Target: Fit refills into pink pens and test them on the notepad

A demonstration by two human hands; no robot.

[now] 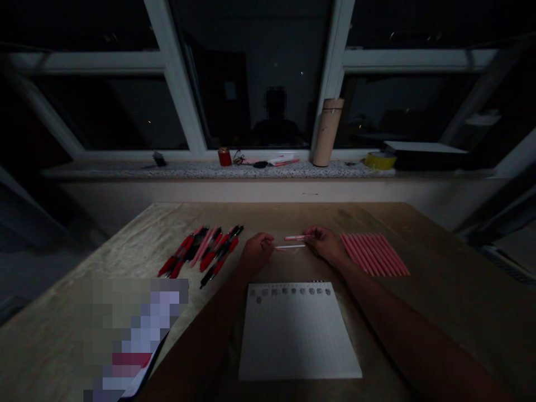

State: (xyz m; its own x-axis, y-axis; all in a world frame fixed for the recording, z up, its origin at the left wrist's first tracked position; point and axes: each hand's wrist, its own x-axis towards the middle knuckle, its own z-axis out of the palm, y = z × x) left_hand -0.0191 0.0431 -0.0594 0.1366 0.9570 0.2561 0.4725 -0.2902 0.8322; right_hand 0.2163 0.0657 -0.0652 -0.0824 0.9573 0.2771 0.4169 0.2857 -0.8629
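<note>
Above the notepad, my left hand [257, 249] is closed, its fingertips at one end of a thin white pen refill [291, 246]. A small pink piece [280, 249] shows beside that end. My right hand [325, 242], also closed, pinches a pink pen barrel [296, 238] that points left, just beyond the refill. The refill's other end reaches close to my right fingers; whether they touch it I cannot tell. To the right, several pink pens [374, 254] lie side by side in a neat row. A loose pile of red, black and pink pens [203, 251] lies left of my left hand.
A spiral notepad [299, 335] with small dark marks along its top lies between my forearms. At lower left is a blurred-out phone-like object [142, 346]. The windowsill [188, 170] beyond the table [268, 215] bears a tan flask [329, 134], a red jar [225, 157] and yellow tape [380, 161].
</note>
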